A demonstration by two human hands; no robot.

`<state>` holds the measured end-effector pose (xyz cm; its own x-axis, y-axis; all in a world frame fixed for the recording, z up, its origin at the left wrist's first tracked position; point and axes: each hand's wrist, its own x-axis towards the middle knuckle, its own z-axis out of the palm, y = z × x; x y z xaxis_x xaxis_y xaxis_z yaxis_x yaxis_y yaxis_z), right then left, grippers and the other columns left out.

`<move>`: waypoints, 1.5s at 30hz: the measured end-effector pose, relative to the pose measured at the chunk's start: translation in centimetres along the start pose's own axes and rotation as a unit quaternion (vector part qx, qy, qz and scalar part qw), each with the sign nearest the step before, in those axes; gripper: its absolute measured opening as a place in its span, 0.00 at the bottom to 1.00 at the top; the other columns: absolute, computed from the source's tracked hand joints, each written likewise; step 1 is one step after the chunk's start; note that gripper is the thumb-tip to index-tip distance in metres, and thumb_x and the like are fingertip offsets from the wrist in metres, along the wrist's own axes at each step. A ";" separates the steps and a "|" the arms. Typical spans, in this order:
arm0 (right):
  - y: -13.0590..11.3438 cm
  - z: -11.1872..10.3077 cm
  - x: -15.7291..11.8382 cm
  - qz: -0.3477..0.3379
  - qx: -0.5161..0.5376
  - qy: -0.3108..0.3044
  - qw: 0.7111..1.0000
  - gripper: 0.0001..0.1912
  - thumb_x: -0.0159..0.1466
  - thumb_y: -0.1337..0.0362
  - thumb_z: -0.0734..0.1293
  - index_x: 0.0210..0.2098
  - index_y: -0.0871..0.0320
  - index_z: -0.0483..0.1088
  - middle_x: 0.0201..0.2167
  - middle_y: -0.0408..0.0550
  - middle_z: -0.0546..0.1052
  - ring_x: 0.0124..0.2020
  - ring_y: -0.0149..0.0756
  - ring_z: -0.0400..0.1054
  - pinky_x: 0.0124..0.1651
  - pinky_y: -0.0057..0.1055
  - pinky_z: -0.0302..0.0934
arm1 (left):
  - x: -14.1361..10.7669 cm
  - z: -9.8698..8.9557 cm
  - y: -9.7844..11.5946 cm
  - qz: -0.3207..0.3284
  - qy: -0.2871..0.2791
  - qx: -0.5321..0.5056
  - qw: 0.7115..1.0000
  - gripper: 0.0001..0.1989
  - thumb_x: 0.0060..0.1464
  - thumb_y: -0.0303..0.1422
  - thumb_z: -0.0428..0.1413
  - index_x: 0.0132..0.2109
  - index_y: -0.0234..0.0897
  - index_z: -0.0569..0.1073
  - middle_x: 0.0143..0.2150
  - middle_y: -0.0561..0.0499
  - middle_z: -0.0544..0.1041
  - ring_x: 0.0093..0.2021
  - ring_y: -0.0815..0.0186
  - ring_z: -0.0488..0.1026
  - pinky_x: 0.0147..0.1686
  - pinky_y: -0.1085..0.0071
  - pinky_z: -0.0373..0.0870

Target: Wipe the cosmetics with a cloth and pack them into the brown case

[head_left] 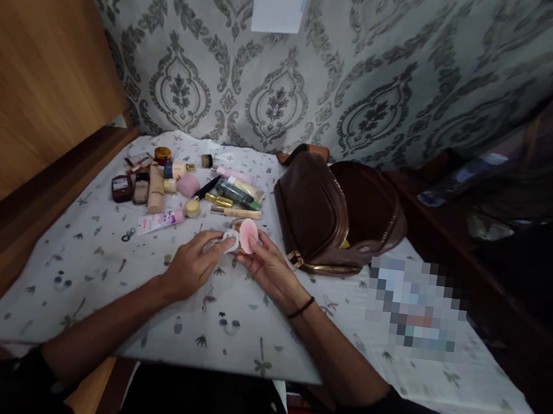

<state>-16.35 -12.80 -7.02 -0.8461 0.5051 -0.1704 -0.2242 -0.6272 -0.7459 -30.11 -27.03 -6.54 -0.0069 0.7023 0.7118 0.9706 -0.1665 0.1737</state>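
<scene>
Both hands meet above the middle of the cloth-covered table. My left hand (192,264) is closed, with its fingertips pinching a small white, soft-looking piece (230,242). A flat, round pink pad like a powder puff (248,234) is gripped between the thumb and fingers of my right hand (272,272). The pink pad and the white piece touch or nearly touch; I cannot tell whether they are joined. Something brownish shows just behind them, mostly hidden. Beyond the hands lie a cream stick-like tube (235,213) and a gold tube (219,200).
A brown bag (307,204) stands unzipped on the right. Back left are several cosmetics, including a pink sponge (189,185), a beige tube (156,193), a dark-green tube (238,193) and a purple-white tube (160,221). A blurred-out item (415,308) lies at right.
</scene>
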 end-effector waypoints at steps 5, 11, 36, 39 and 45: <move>0.7 0.3 0.0 0.025 0.038 -0.037 0.998 0.15 0.57 0.57 0.77 0.40 0.55 0.75 0.37 0.41 0.79 0.37 0.29 0.73 0.44 0.28 0.73 | 0.0 0.1 0.4 0.044 0.009 0.049 0.998 0.19 0.65 0.23 0.47 0.59 0.39 0.70 0.50 0.43 0.74 0.49 0.61 0.74 0.43 0.69 0.77; 1.0 0.4 -0.1 0.065 0.078 -0.060 0.993 0.15 0.60 0.54 0.74 0.42 0.56 0.75 0.36 0.42 0.80 0.36 0.29 0.74 0.43 0.28 0.71 | 0.2 0.3 0.8 0.094 0.029 0.080 0.992 0.15 0.66 0.25 0.49 0.57 0.38 0.71 0.48 0.44 0.74 0.48 0.62 0.75 0.41 0.69 0.77; -0.6 -0.3 -0.2 0.137 0.155 -0.070 0.976 0.20 0.60 0.46 0.68 0.42 0.54 0.70 0.36 0.45 0.80 0.36 0.40 0.73 0.40 0.43 0.70 | -0.3 0.3 -0.6 -0.008 -0.020 -0.060 0.998 0.15 0.64 0.22 0.47 0.49 0.37 0.75 0.51 0.42 0.73 0.51 0.61 0.73 0.49 0.63 0.76; -0.5 0.2 -0.3 0.130 0.121 -0.066 0.982 0.19 0.60 0.46 0.69 0.41 0.53 0.71 0.34 0.43 0.80 0.34 0.39 0.73 0.33 0.34 0.68 | -0.2 0.2 -0.5 -0.038 -0.014 -0.078 0.996 0.15 0.64 0.22 0.46 0.52 0.37 0.73 0.51 0.43 0.73 0.51 0.62 0.74 0.49 0.65 0.75; -0.2 0.7 -0.5 0.090 0.082 -0.042 0.992 0.12 0.61 0.52 0.70 0.37 0.52 0.72 0.30 0.38 0.77 0.28 0.30 0.68 0.24 0.23 0.60 | 0.0 -0.3 0.2 -0.011 -0.008 -0.102 0.995 0.16 0.64 0.22 0.48 0.55 0.38 0.71 0.53 0.42 0.72 0.52 0.62 0.73 0.50 0.66 0.76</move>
<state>-16.24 -13.34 -6.33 -0.9154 0.3296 -0.2312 -0.1366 -0.7944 -0.5918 -30.00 -27.26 -6.29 -0.0217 0.7172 0.6965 0.9012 -0.2876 0.3243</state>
